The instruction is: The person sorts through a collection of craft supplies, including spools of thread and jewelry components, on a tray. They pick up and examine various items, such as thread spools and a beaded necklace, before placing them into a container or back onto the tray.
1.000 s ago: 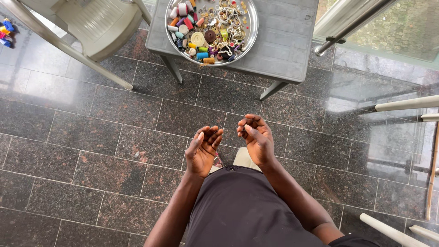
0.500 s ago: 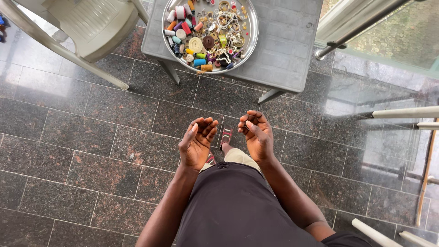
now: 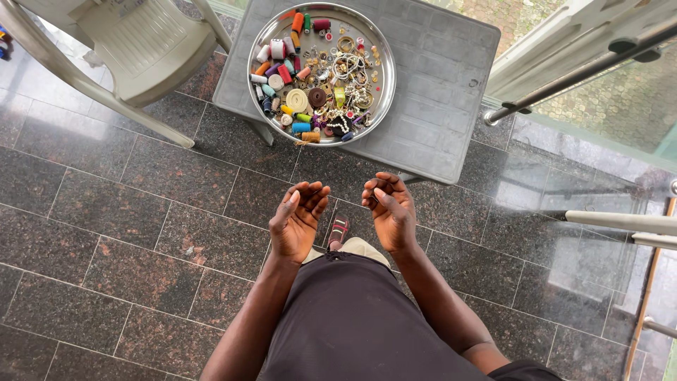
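1. The person's left hand (image 3: pixel 296 219) and right hand (image 3: pixel 388 212) are raised side by side, palms up, fingers loosely curled, holding nothing.
2. Beyond them stands a grey square plastic table (image 3: pixel 437 85).
3. On it rests a round silver metal tray (image 3: pixel 381 92) filled with coloured thread spools and beads.
4. A cream plastic chair (image 3: pixel 134 42) stands left of the table on the dark polished granite floor (image 3: pixel 141 212).

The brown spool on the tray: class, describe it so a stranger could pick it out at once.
Find the grey plastic table ahead of the person's empty left hand and right hand. On it sits a round metal tray of thread spools and rings. Near the tray's middle lies the brown spool, round face up, beside a cream spool; it is the only dark brown one.
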